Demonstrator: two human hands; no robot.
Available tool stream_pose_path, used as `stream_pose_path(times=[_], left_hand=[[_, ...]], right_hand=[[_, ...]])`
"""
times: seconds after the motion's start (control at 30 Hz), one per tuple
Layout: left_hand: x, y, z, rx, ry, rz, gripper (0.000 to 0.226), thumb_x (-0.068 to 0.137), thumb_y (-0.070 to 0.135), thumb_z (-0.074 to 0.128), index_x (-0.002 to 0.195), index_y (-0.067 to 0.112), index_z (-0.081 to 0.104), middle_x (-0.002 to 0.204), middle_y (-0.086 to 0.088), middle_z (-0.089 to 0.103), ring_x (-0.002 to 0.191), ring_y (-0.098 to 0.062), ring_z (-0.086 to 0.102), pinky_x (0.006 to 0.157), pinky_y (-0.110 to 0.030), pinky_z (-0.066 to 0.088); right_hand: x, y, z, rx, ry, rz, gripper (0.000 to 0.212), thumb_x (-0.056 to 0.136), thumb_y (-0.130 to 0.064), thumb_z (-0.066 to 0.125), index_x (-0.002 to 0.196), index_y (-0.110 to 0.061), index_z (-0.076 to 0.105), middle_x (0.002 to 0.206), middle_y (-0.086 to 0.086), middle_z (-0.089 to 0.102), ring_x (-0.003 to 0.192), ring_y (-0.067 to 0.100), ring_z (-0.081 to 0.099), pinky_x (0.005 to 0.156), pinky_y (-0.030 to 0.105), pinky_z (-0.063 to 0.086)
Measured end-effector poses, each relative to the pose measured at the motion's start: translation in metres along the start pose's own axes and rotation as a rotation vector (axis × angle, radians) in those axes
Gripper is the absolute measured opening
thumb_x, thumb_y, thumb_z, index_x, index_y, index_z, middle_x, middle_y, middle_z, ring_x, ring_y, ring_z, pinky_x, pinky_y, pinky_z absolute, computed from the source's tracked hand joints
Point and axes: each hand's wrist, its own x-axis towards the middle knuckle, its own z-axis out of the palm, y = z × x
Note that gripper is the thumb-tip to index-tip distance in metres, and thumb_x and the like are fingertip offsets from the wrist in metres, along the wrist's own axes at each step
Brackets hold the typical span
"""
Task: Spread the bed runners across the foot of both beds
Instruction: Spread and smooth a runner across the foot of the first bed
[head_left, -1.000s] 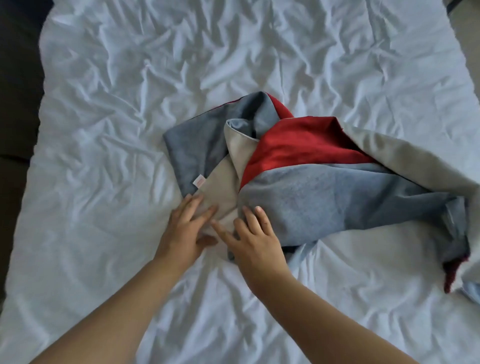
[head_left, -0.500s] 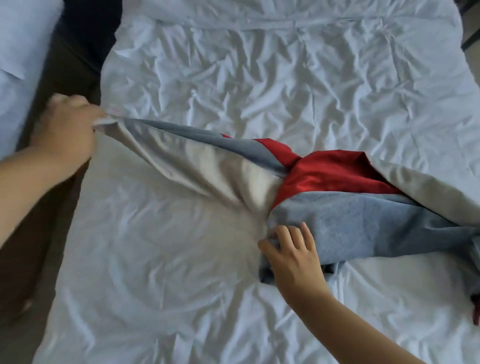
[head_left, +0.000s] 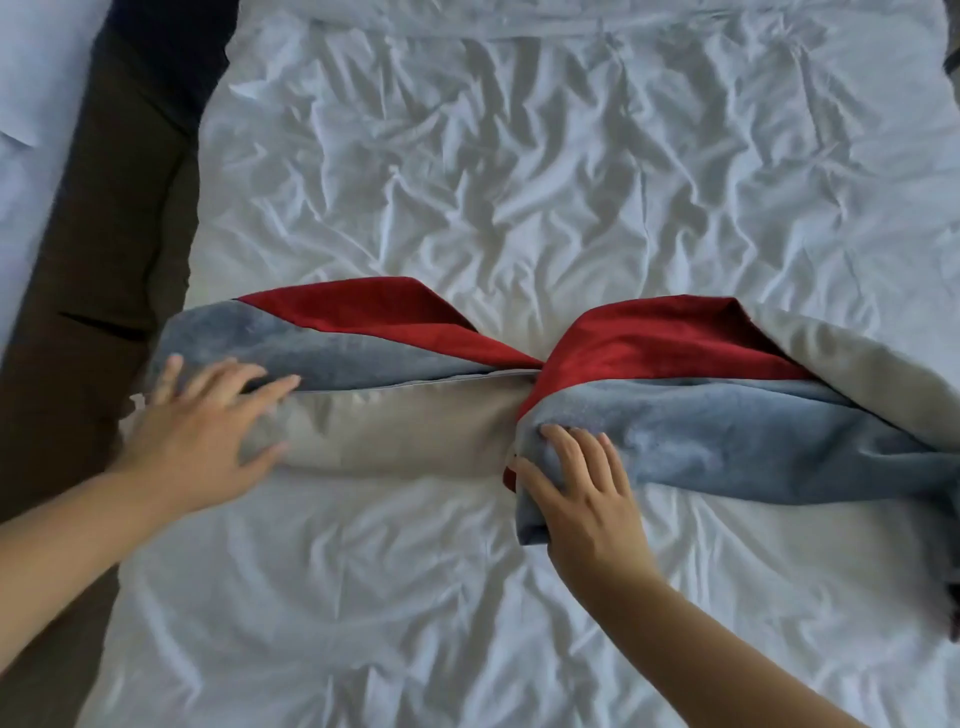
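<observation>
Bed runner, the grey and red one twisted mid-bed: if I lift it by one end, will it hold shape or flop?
Probably flop: the bed runner already folds and twists at its middle. It looks fairly thick and plush, so likely some weight and drag on the wrinkled sheet. The left hand and right hand pressing it flat suggests it won't stay spread unaided.

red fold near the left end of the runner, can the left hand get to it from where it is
Probably yes: the left hand lies on the bed runner just below the red fold, with nothing between them.
</observation>
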Motion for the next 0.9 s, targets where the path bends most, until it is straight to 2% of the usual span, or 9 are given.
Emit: stream_pose_path(times=[0.1, 0.2, 0.3, 0.4, 0.5, 0.6, 0.73, 0.83, 0.9], left_hand=[[0.031, 0.107, 0.015, -0.129, 0.048, 0.225, 0.074, 0.089, 0.061, 0.048, 0.154, 0.025, 0.046, 0.149, -0.013, 0.052, 0.141, -0.039, 0.046, 0.114, -0.067, 0.029], [0.070, 0.170, 0.019, -0.213, 0.058, 0.182, 0.079, 0.094, 0.051, 0.058, 0.161, 0.025, 0.028, 0.161, -0.005, 0.038, 0.149, -0.030, 0.034, 0.119, -0.058, 0.027], [0.088, 0.214, 0.025, -0.143, 0.000, 0.206, 0.080, 0.093, 0.040, 0.062, 0.161, 0.025, 0.022, 0.159, 0.002, 0.036, 0.145, -0.022, 0.035, 0.117, -0.044, 0.029], [0.086, 0.227, 0.034, -0.188, -0.033, 0.163, 0.054, 0.100, 0.027, 0.052, 0.153, 0.030, 0.041, 0.135, 0.001, 0.054, 0.126, -0.025, 0.051, 0.099, -0.041, 0.046], [0.068, 0.222, 0.047, -0.219, -0.047, 0.169, 0.044, 0.102, 0.016, 0.048, 0.144, 0.028, 0.055, 0.115, -0.004, 0.061, 0.108, -0.030, 0.059, 0.087, -0.043, 0.052], [0.050, 0.212, 0.057, -0.352, 0.014, 0.225, 0.050, 0.091, 0.002, 0.060, 0.138, 0.021, 0.065, 0.099, -0.011, 0.063, 0.091, -0.037, 0.062, 0.073, -0.046, 0.053], [0.023, 0.202, 0.073, -0.313, 0.169, 0.234, 0.061, 0.075, -0.010, 0.072, 0.129, 0.015, 0.071, 0.086, -0.010, 0.061, 0.070, -0.035, 0.061, 0.052, -0.042, 0.052], [-0.017, 0.184, 0.094, -0.248, 0.308, 0.317, 0.055, 0.076, -0.003, 0.055, 0.123, 0.016, 0.075, 0.083, -0.006, 0.061, 0.061, -0.030, 0.058, 0.047, -0.037, 0.051], [-0.044, 0.176, 0.106, -0.218, 0.338, 0.361, 0.054, 0.079, 0.001, 0.047, 0.121, 0.017, 0.076, 0.084, -0.003, 0.062, 0.061, -0.026, 0.058, 0.049, -0.035, 0.051]], right_hand=[[-0.001, -0.001, -0.003, 0.016, -0.117, -0.084, 0.076, 0.057, -0.008, 0.072, 0.132, -0.022, 0.062, 0.160, 0.013, 0.035, 0.150, 0.038, 0.026, 0.121, 0.059, 0.022], [0.002, -0.005, -0.004, -0.014, -0.179, -0.191, 0.072, 0.065, -0.017, 0.056, 0.136, -0.020, 0.060, 0.163, 0.006, 0.032, 0.156, 0.031, 0.009, 0.125, 0.056, 0.011], [0.008, -0.002, -0.005, -0.155, -0.231, -0.204, 0.061, 0.077, -0.024, 0.047, 0.135, -0.017, 0.063, 0.159, 0.002, 0.041, 0.156, 0.027, 0.014, 0.126, 0.052, 0.010], [0.008, 0.011, -0.004, -0.244, -0.229, -0.153, 0.056, 0.089, -0.023, 0.040, 0.142, -0.020, 0.059, 0.159, -0.003, 0.041, 0.154, 0.023, 0.019, 0.125, 0.049, 0.013], [-0.002, 0.026, -0.002, -0.202, -0.112, -0.149, 0.053, 0.093, -0.015, 0.034, 0.136, -0.018, 0.065, 0.150, -0.001, 0.053, 0.147, 0.026, 0.036, 0.119, 0.049, 0.031], [-0.016, 0.045, -0.003, -0.148, -0.006, -0.143, 0.052, 0.090, -0.008, 0.035, 0.129, -0.014, 0.070, 0.139, 0.001, 0.063, 0.139, 0.031, 0.049, 0.112, 0.052, 0.042], [-0.039, 0.091, -0.007, -0.218, 0.006, -0.083, 0.050, 0.087, -0.006, 0.037, 0.123, -0.003, 0.071, 0.130, 0.009, 0.069, 0.131, 0.041, 0.054, 0.107, 0.058, 0.039], [-0.064, 0.123, -0.011, -0.286, -0.026, 0.061, 0.051, 0.086, -0.005, 0.035, 0.122, 0.002, 0.070, 0.128, 0.015, 0.069, 0.129, 0.045, 0.055, 0.104, 0.059, 0.043], [-0.075, 0.125, -0.009, -0.320, -0.070, 0.054, 0.052, 0.086, -0.003, 0.034, 0.123, 0.002, 0.070, 0.131, 0.013, 0.068, 0.128, 0.045, 0.056, 0.102, 0.059, 0.048]])
